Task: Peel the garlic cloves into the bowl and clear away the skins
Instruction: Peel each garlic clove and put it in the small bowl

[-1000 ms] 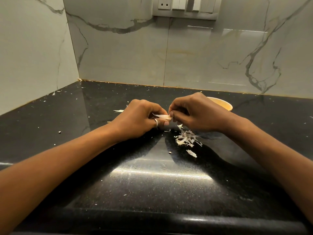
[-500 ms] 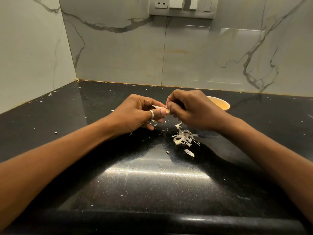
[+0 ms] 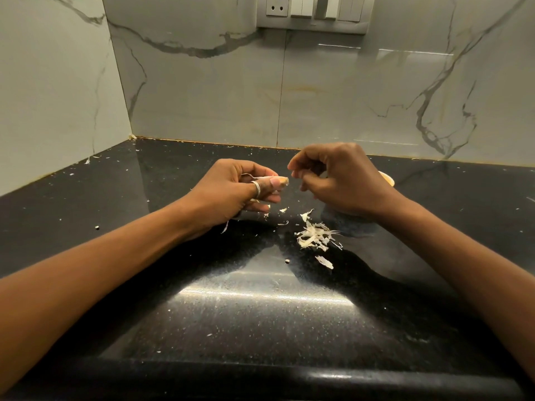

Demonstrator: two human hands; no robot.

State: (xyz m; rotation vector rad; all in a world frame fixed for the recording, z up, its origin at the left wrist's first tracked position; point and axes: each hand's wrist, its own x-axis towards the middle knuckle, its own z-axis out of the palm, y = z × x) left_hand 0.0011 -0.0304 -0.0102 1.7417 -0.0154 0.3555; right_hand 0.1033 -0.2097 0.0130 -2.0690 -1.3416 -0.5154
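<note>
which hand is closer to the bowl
Right. The right hand is just in front of the bowl, hiding most of it. The left hand, holding a clove, is farther off to the bowl's left.

Countertop (image 3: 260,314): black stone, polished, glossy w/ fine speckle. Wall tiles (image 3: 202,96): marble-look, smooth, semi-gloss. Garlic skins (image 3: 314,237): papery, dry, matt. Ring (image 3: 256,188): shiny metal. Switch plate (image 3: 312,13): smooth plastic. Bowl (image 3: 386,178) rim: smooth, matl unclear.

a plain silver band (image 3: 256,189) rings one of the left hand's (image 3: 225,195) fingers (image 3: 272,183); both forearms bare.
</note>
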